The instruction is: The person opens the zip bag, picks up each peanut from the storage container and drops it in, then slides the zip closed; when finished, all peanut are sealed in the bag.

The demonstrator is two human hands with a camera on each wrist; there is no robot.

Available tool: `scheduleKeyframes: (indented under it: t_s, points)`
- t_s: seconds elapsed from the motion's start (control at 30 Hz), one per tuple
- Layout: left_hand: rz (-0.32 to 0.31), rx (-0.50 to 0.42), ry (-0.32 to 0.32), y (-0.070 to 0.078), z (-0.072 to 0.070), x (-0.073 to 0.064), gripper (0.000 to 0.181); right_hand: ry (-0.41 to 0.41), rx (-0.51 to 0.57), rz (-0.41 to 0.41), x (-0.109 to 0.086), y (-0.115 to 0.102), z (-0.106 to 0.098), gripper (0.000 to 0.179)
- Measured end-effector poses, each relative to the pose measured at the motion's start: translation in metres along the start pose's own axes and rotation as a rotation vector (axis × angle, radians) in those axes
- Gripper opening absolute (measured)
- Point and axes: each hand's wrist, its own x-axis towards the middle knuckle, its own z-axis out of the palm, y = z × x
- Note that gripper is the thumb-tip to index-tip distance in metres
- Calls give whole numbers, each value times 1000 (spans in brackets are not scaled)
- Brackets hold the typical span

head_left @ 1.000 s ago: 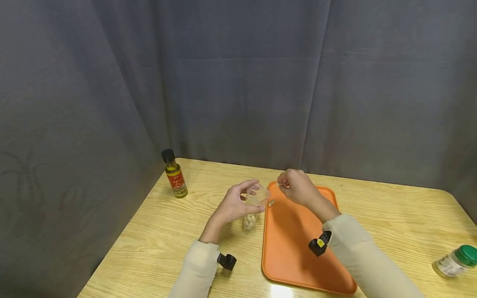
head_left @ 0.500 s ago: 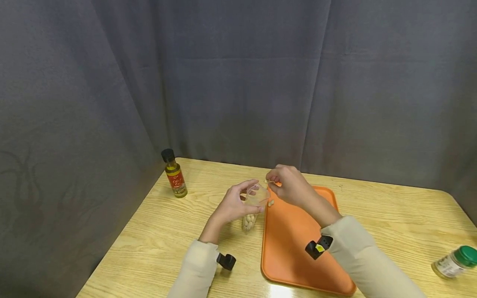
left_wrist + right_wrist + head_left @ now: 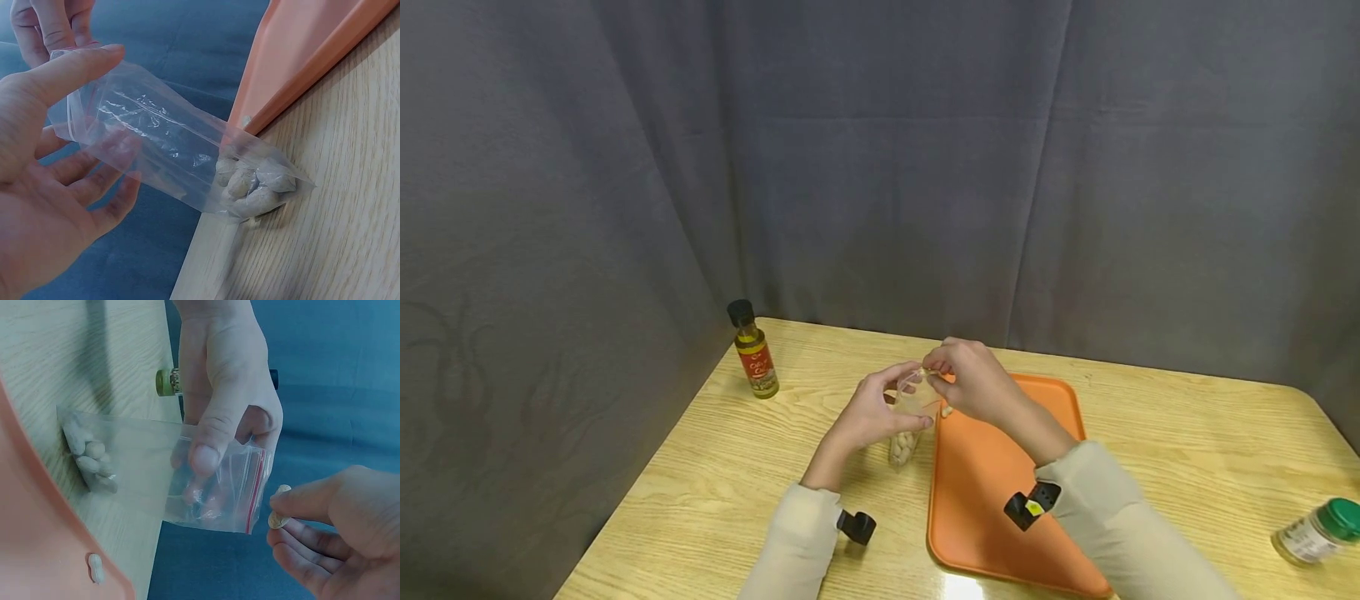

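Thumb and fingers of the person's left hand [image 3: 874, 408] grip a clear plastic zip bag [image 3: 169, 134] close to its mouth, where a red stripe runs across. The right hand [image 3: 976, 382] pinches a single peanut [image 3: 279, 509] between thumb and fingers, just beside that mouth; whether it touches the plastic, I cannot tell. Several more peanuts [image 3: 87, 453] are gathered at the bag's low end, which sits over the table [image 3: 1165, 433] just outside the left rim of an orange tray [image 3: 1000, 517]; the mouth end is uppermost.

One loose peanut [image 3: 95, 569] lies in the tray, just inside its left rim and near its far left corner. The tray's far end lies near the far edge of the table, and the right forearm, in a pale sleeve [image 3: 1101, 492], reaches across it. Toward the table's far left corner stands a bottle of olive oil [image 3: 757, 362] with a black cap and red label. A small jar [image 3: 1309, 537] with a green lid is near the right edge. Dark grey curtains [image 3: 880, 167] hang behind the table.
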Motion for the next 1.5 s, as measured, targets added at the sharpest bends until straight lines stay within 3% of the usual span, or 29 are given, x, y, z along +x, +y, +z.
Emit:
scheduleKeyframes:
  t_s: [0.67, 1.0, 1.23, 1.5]
  points:
    - [18, 13, -1, 2, 0, 0, 75, -6, 15, -28, 5, -3, 1, 14]
    - [12, 26, 4, 2, 0, 0, 77, 4, 11, 5, 3, 0, -3, 15]
    - [-4, 55, 17, 2, -1, 0, 77, 30, -5, 87, 0, 25, -1, 11]
    - [-16, 47, 15, 3, -1, -1, 75, -131, -7, 217, -13, 63, 31, 13]
